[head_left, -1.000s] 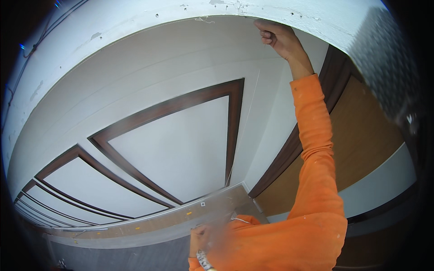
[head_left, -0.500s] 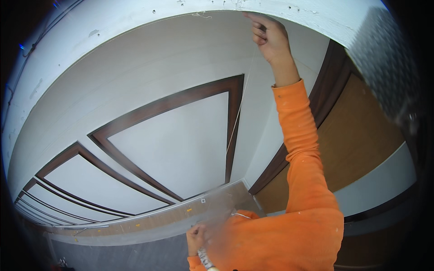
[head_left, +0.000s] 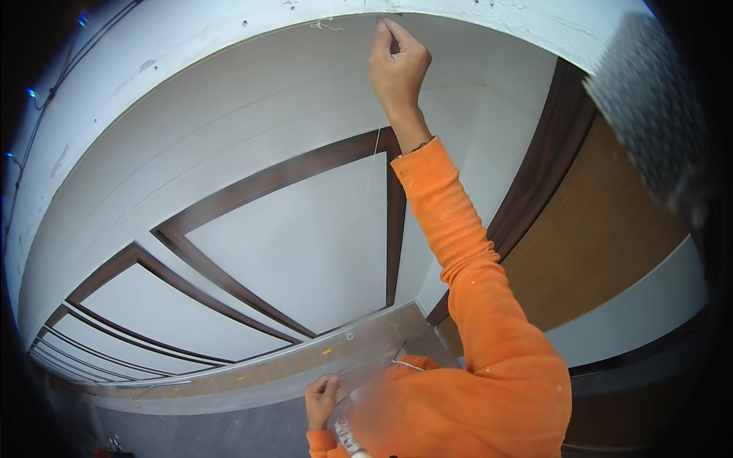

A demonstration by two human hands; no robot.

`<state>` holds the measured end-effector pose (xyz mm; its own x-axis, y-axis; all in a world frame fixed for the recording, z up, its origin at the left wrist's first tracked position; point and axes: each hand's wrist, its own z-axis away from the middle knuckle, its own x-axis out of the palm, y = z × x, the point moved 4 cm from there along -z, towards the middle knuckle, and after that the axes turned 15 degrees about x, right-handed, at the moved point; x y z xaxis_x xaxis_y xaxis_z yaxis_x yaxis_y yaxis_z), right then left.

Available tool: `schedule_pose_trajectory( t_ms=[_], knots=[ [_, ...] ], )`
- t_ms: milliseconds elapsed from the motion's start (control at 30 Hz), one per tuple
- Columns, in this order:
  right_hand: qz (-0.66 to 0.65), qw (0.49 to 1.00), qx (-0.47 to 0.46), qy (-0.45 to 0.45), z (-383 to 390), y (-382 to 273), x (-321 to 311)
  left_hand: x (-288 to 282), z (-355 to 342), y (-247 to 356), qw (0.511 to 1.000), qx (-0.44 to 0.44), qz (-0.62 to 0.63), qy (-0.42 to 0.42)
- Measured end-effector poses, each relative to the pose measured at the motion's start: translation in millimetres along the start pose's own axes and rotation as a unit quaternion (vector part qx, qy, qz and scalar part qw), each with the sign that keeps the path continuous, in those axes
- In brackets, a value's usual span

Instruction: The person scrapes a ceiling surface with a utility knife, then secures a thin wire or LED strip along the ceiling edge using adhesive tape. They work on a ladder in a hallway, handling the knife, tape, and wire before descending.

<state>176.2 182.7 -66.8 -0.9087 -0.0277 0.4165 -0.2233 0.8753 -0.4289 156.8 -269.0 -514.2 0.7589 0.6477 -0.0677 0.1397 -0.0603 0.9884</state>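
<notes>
My right hand [head_left: 401, 65] is raised high, its thumb and forefinger pinched together just under the edge of a white beam [head_left: 435, 8]. A thin pale string [head_left: 374, 164] hangs below that hand and fades from sight against the wall panel. Low down, near my chest, my left hand [head_left: 324, 397] is closed with the thumb against the fingers; what it grips is too small to make out. A wristwatch [head_left: 345, 435] shows beside the left hand. Left of my right hand, a loose tuft of white thread [head_left: 327, 26] clings to the beam edge.
White wall panels [head_left: 298, 244] with dark wood frames line the wall. A brown wooden panel [head_left: 595, 229] with dark trim stands to the right. A blurred grey textured object [head_left: 649, 107] fills the upper right. A dark cable [head_left: 57, 84] with small blue lights runs at upper left.
My right hand has moved left along the beam edge, and its pointing forefinger is now bent into a pinch. The string has shifted left with it. My left hand moved slightly left.
</notes>
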Motion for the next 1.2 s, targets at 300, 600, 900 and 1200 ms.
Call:
schedule_pose_trajectory(
  t_ms=[300, 600, 900, 1200],
  knots=[
    [0.166, 0.983, -0.054, -0.063, -13, 3, -6, 21, -3, -10, 0.999, 0.004, -0.016, -0.037],
    [-0.3, 0.867, 0.361, -0.17, -26, 7, -39, 25, 12, -25, 0.999, -0.022, 0.008, -0.026],
    [-0.16, 0.924, 0.299, -0.178, -14, 42, 12, 17, 5, -19, 0.999, -0.014, 0.001, 0.044],
    [-0.094, 0.958, 0.237, -0.13, -67, 65, -47, 37, -27, 14, 0.999, -0.003, 0.027, 0.016]
  ],
)
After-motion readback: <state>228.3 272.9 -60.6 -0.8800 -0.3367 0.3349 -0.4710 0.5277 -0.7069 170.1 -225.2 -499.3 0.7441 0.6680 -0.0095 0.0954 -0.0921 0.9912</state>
